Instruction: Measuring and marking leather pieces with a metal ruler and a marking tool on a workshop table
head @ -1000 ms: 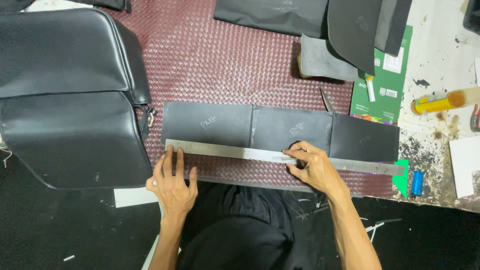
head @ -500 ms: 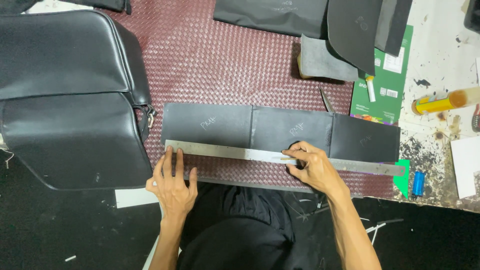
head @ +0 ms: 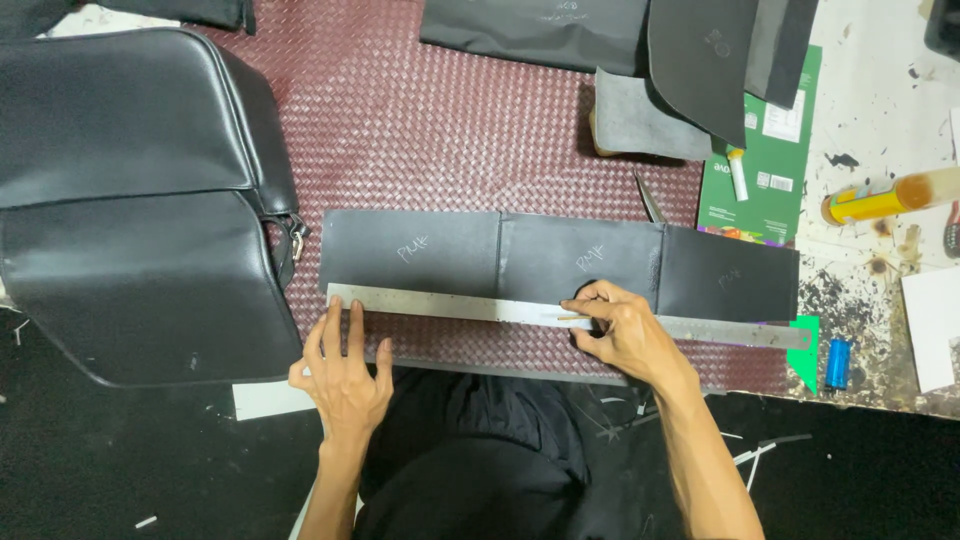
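Observation:
A long steel ruler (head: 450,304) lies across the lower edge of a row of dark leather panels (head: 560,262) on a woven maroon mat (head: 440,140). My left hand (head: 345,370) lies flat, fingers spread, pressing down the ruler's left end. My right hand (head: 620,335) grips a thin yellowish marking tool (head: 575,318), its tip against the ruler near the middle. The panels carry pale handwritten marks.
A large black leather bag (head: 130,200) sits at the left. More black leather pieces (head: 640,50) lie at the top. To the right are a green cutting mat (head: 770,150), a yellow glue bottle (head: 880,200), a small blue object (head: 838,362) and the table's front edge.

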